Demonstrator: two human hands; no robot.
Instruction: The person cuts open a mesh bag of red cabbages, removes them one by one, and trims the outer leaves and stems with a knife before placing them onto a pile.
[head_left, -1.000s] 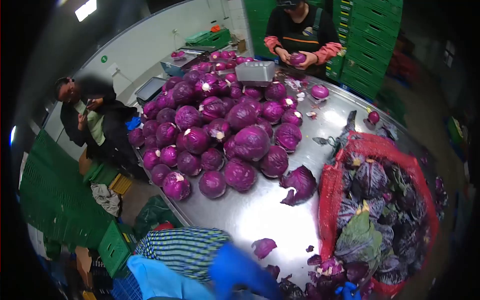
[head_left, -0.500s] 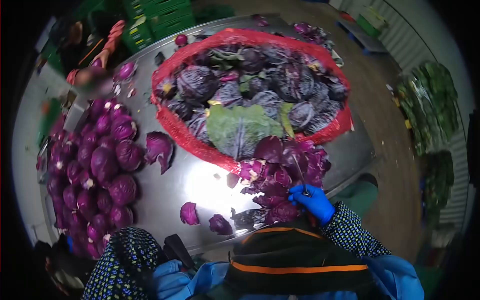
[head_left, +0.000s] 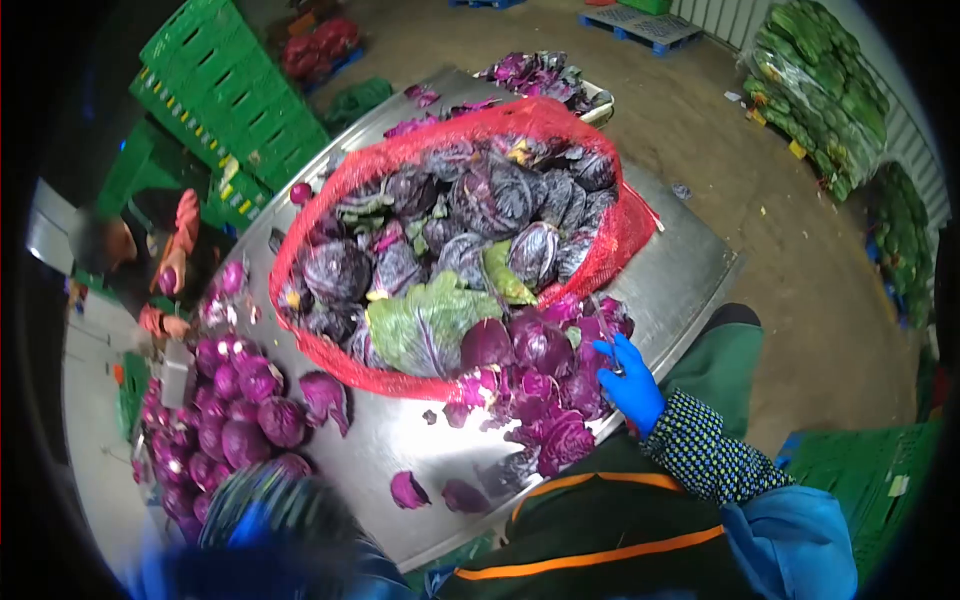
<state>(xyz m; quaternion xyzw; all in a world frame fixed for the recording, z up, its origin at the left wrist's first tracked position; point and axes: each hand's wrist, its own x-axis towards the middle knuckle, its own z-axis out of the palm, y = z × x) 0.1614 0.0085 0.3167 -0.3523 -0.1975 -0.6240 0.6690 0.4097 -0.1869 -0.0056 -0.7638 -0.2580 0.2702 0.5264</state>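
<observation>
My right hand, in a blue glove, is over the near right edge of the metal table. Its fingers are partly spread around a knife, whose thin blade is hard to make out against the leaves. Loose purple cabbage leaves and trimmed pieces lie beside this hand. Beyond them, a red net sack lies open, full of untrimmed red cabbages, with a large green leaf on top. My left sleeve is blurred at the lower left; the left hand itself does not show.
Peeled red cabbages are piled on the left of the metal table. A co-worker holds a cabbage at the far left. Green crates are stacked behind. Wrapped green produce stands at right, and another green crate is near my right side.
My view has turned, showing more floor and crates. My right hand stays by the loose leaves, with its fingers more spread. My left sleeve has moved and blurred.
</observation>
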